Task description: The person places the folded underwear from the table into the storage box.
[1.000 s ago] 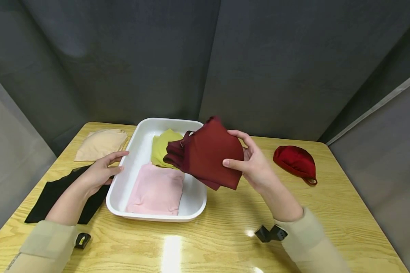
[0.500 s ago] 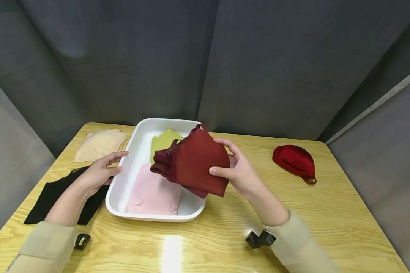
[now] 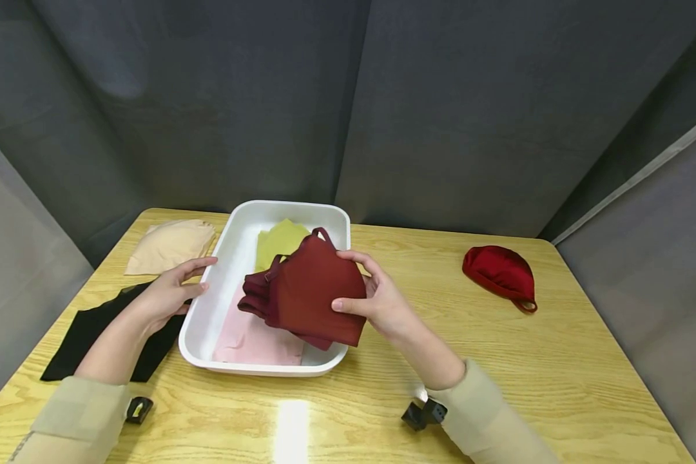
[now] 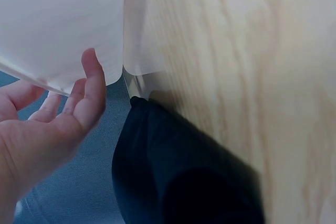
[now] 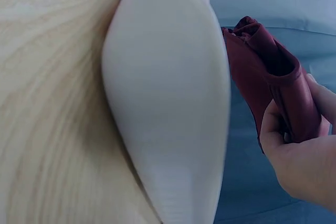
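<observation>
While facing a dark grey curtain [image 3: 238, 116], has a wooden surface [image 3: 499, 386] in front, bearing a white tub [image 3: 267, 370]. Has a black garment [image 3: 84, 338] at the tub's left, partly hidden by the left forearm [image 3: 107, 354]. Holds a folded dark red bra [image 3: 313, 290] above the tub, pinched between thumb and fingers of the right hand [image 3: 379, 299]. Has a pink garment [image 3: 255, 341] inside the tub, a cream garment [image 3: 168, 248] beyond the black one. Touches the tub's left rim with the left hand [image 3: 174, 290], fingers loosely extended, gripping nothing. Has a bright red bra [image 3: 499, 272] well to the right, a yellow-green garment [image 3: 278, 241] at the tub's far end.
</observation>
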A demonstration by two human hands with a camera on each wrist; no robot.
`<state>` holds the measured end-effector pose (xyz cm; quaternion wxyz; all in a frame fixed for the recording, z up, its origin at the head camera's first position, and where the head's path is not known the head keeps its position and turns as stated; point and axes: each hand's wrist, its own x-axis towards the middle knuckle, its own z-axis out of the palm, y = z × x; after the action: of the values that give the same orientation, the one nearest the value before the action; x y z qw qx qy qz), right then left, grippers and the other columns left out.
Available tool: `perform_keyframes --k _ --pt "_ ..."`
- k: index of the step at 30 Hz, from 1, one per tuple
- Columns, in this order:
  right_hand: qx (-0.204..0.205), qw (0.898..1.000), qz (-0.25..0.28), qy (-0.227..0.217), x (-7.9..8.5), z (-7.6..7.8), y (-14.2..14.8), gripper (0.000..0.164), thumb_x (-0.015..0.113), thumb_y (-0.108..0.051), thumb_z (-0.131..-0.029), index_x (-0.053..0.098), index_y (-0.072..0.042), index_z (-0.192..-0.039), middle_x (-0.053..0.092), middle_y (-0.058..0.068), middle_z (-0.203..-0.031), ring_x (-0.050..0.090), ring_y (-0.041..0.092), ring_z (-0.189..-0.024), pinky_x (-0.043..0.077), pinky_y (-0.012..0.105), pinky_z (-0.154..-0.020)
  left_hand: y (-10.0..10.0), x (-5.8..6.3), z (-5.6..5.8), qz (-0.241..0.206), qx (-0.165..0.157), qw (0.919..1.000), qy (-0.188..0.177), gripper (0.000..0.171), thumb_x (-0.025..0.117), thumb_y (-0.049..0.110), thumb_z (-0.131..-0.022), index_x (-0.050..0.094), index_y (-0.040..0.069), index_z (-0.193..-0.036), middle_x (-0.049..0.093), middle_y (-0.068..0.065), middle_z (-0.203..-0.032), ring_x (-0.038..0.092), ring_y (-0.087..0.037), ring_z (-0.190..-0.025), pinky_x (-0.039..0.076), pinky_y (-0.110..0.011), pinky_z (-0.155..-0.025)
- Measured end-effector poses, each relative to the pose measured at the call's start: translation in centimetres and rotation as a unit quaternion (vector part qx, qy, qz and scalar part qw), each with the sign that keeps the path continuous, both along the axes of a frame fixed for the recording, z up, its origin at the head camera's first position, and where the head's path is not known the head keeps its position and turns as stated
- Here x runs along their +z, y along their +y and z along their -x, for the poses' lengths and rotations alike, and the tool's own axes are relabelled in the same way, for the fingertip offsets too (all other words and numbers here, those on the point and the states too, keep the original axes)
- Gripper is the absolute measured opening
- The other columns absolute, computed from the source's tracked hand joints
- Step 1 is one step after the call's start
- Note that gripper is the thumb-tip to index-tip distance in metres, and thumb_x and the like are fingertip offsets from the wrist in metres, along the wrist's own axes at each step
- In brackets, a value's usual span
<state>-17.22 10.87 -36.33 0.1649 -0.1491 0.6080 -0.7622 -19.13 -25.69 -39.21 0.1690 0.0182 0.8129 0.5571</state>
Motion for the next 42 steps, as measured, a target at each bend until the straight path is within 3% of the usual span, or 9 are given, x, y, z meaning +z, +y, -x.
perform_keyframes --k 16,36,42 --pt "0.046 0.997 -0.053 0.012 -2.0 0.2 -2.7 0.071 0.073 0.01 -0.073 0.047 -0.018 -0.133 0.058 0.011 -0.117 0.058 0.022 -0.103 0.052 0.037 -0.08 -0.1 -0.2 0.1 -0.007 -0.004 1.0 0.004 0.056 0.046 0.011 -0.099 0.023 0.011 -0.15 0.027 -0.023 -0.145 0.054 -0.027 -0.106 0.051 -0.037 -0.077" --pt "0.063 0.985 -0.161 0.014 -2.4 1.0 -6.0 0.068 0.079 0.002 -0.071 0.053 -0.025 -0.128 0.062 0.009 -0.112 0.061 0.019 -0.097 0.053 0.034 -0.075 0.0 0.0 0.1 -0.002 -0.004 1.0 0.005 0.056 0.045 0.011 -0.099 0.022 0.012 -0.15 0.027 -0.023 -0.147 0.051 -0.03 -0.109 0.051 -0.036 -0.077" --pt "0.054 0.981 -0.188 -0.004 -2.8 1.5 -6.7 0.067 0.081 0.001 -0.069 0.056 -0.026 -0.125 0.063 0.008 -0.107 0.061 0.019 -0.093 0.052 0.033 -0.076 -0.1 -0.1 0.0 -0.007 -0.005 1.0 0.005 0.056 0.045 0.01 -0.099 0.022 0.011 -0.15 0.027 -0.023 -0.146 0.053 -0.027 -0.107 0.051 -0.036 -0.077"
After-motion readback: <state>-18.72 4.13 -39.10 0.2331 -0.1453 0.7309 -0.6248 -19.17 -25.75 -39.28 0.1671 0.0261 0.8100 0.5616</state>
